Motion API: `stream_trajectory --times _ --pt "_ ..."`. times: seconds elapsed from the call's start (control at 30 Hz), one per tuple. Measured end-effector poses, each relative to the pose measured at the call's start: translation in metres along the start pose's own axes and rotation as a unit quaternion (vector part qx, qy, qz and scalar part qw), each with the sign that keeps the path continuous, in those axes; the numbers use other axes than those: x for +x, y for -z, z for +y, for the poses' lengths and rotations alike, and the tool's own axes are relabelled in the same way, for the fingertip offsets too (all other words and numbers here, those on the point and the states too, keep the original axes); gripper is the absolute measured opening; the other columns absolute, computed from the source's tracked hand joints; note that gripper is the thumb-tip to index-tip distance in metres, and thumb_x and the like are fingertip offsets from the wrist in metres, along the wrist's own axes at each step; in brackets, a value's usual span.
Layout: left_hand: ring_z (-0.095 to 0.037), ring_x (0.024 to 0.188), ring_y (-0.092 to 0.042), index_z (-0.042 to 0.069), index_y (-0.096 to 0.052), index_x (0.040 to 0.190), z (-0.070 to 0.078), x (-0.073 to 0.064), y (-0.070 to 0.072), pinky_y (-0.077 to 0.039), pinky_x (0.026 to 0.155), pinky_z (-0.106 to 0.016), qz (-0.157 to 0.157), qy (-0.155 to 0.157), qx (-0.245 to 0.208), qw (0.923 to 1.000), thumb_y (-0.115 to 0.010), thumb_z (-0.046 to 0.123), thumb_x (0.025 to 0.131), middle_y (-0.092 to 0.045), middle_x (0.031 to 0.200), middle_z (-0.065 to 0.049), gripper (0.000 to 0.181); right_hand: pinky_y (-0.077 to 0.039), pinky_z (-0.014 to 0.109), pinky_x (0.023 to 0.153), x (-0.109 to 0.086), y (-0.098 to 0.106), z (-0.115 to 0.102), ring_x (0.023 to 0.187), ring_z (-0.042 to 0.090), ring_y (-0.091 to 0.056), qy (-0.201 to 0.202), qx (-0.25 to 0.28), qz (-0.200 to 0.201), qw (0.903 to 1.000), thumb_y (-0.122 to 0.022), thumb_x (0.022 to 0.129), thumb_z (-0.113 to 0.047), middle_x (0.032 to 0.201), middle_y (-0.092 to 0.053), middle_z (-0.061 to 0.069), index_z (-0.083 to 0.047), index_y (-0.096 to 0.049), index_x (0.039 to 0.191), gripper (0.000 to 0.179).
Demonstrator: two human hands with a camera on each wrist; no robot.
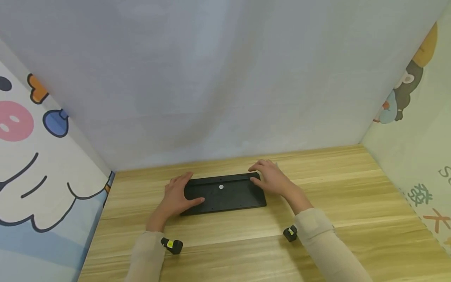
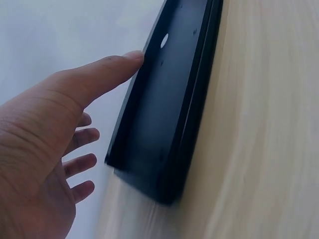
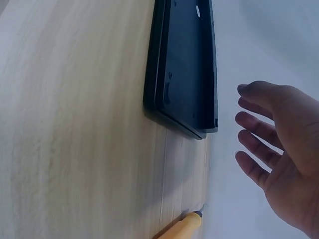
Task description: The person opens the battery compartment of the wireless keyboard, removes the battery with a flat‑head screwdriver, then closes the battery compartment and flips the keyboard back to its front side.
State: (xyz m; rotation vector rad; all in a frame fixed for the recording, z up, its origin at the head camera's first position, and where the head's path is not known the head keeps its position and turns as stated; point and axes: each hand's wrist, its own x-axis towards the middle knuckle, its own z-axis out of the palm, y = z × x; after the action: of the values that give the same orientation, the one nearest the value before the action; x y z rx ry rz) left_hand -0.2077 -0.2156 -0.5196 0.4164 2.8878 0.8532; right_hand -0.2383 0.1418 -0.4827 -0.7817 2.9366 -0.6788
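A black keyboard (image 1: 229, 196) lies face down on the wooden table, its underside up with small screw holes and a round white sticker (image 1: 221, 187). At its left end is my left hand (image 1: 177, 197), fingers spread and the thumb reaching over the underside. In the left wrist view that thumb (image 2: 107, 72) meets the keyboard's raised rear edge; whether it presses there I cannot tell. My right hand (image 1: 270, 177) hovers by the far right corner, fingers loosely bent. The right wrist view shows a gap between these fingers (image 3: 256, 132) and the keyboard (image 3: 187, 69).
A screwdriver with a yellow handle (image 3: 182, 228) lies on the table beyond the keyboard's right end, mostly hidden by my right hand in the head view. A pale curtain (image 1: 225, 98) hangs along the table's back edge. Printed cartoon panels (image 1: 42, 176) stand at both sides.
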Motion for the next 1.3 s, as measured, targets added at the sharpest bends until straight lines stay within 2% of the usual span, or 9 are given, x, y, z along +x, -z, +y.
stream_trajectory --times 0.2,0.37,0.6,0.77,0.97,1.1,1.3 --pt "-0.046 0.151 -0.031 0.008 -0.036 0.159 0.016 0.011 -0.006 -0.025 0.12 -0.072 -0.003 -0.02 -0.004 0.9998 -0.078 0.049 0.086 -0.038 0.164 -0.016 0.094 -0.053 0.054 0.1 0.006 -0.003 -0.002 0.11 0.031 -0.063 -0.005 -0.02 0.005 0.9998 -0.07 0.098 -0.023 0.116 -0.069 0.009 -0.009 -0.073 0.117 0.024" --pt "-0.043 0.15 -0.034 0.01 -0.042 0.156 0.029 0.019 -0.012 -0.027 0.121 -0.069 -0.005 -0.025 0.003 0.9997 -0.076 0.049 0.088 -0.043 0.16 -0.016 0.086 -0.054 0.051 0.099 0.01 -0.008 -0.001 0.108 0.029 -0.064 -0.008 -0.031 -0.003 0.9995 -0.069 0.098 -0.024 0.115 -0.07 0.008 -0.011 -0.073 0.116 0.022" --pt "-0.042 0.149 -0.036 0.011 -0.047 0.152 0.047 0.027 -0.024 -0.026 0.123 -0.067 -0.011 -0.032 -0.001 0.9994 -0.073 0.048 0.091 -0.047 0.155 -0.016 0.076 -0.054 0.05 0.098 0.012 -0.012 0.0 0.104 0.028 -0.063 0.008 -0.031 -0.008 0.9994 -0.07 0.098 -0.021 0.109 -0.07 0.01 -0.007 -0.073 0.113 0.021" --pt "-0.039 0.147 -0.039 0.012 -0.049 0.151 0.054 0.032 -0.033 -0.027 0.125 -0.063 -0.006 -0.033 -0.002 0.9994 -0.07 0.048 0.094 -0.049 0.153 -0.015 0.071 -0.054 0.048 0.095 0.014 -0.013 -0.002 0.104 0.028 -0.063 0.0 -0.025 -0.015 0.9996 -0.07 0.098 -0.021 0.109 -0.069 0.01 -0.008 -0.073 0.114 0.021" --pt "-0.039 0.138 -0.047 0.009 -0.053 0.148 0.054 0.036 -0.047 -0.036 0.119 -0.062 0.022 -0.04 -0.012 0.9989 -0.069 0.046 0.096 -0.054 0.143 -0.015 0.065 -0.054 0.047 0.096 0.015 -0.015 -0.005 0.104 0.027 -0.062 -0.005 -0.03 -0.02 0.9993 -0.069 0.098 -0.022 0.111 -0.068 0.009 -0.01 -0.072 0.115 0.02" --pt "-0.037 0.129 -0.052 0.009 -0.056 0.145 0.053 0.036 -0.054 -0.04 0.115 -0.059 0.049 -0.046 -0.012 0.9977 -0.073 0.042 0.094 -0.057 0.136 -0.015 0.062 -0.054 0.047 0.094 0.018 -0.017 -0.006 0.102 0.028 -0.063 -0.006 -0.037 -0.014 0.9992 -0.068 0.099 -0.021 0.108 -0.068 0.009 -0.01 -0.073 0.112 0.018" --pt "-0.037 0.125 -0.054 0.007 -0.059 0.14 0.051 0.037 -0.061 -0.04 0.113 -0.06 0.086 -0.064 -0.032 0.9938 -0.079 0.033 0.09 -0.059 0.132 -0.017 0.061 -0.056 0.045 0.089 0.021 -0.018 -0.007 0.097 0.027 -0.063 -0.017 -0.056 -0.007 0.9982 -0.068 0.099 -0.024 0.105 -0.069 0.008 -0.011 -0.075 0.108 0.017"
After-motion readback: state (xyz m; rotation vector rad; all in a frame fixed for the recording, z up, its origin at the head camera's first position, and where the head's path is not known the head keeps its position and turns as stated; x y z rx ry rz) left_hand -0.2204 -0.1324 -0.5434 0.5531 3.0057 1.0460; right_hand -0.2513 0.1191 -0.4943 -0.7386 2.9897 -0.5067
